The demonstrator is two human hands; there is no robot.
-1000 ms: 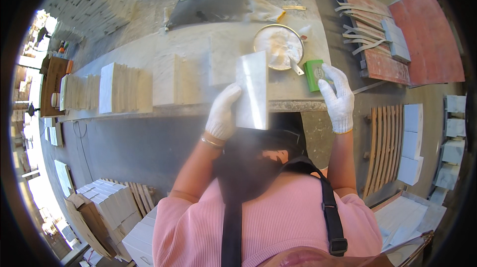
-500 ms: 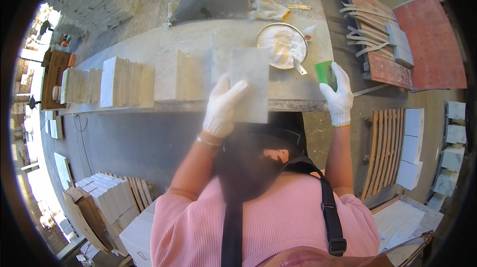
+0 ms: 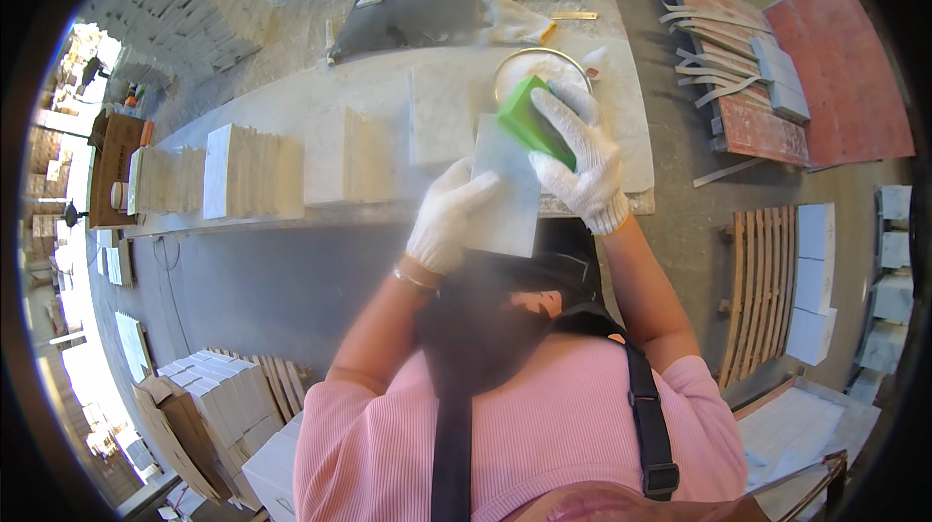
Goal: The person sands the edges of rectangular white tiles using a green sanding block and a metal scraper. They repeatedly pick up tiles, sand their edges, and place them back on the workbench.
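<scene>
My left hand point(image 3: 449, 214), in a white knit glove, grips a pale grey-white stone tile point(image 3: 507, 203) by its left side, thumb across its face. The tile is held up in front of the table's near edge. My right hand point(image 3: 584, 155), gloved the same way, is closed round a green block point(image 3: 537, 124) that looks like a sanding pad. The block is at the tile's upper right corner; whether it touches the face, I cannot tell. Just beyond it sits a round basin point(image 3: 498, 75) of white powder or paste, partly covered by the block and my right hand.
Rows of upright tiles point(image 3: 254, 172) line the table point(image 3: 165, 223) on the left. Farther back lie a dark sheet point(image 3: 413, 12) and a spare glove point(image 3: 515, 19). A slatted pallet point(image 3: 755, 294) with white boxes stands on the right, near a red board point(image 3: 843, 75).
My right hand has swung left with the green block, from the table's right side to the tile's upper corner. The tile has shifted slightly right and down and tilted.
</scene>
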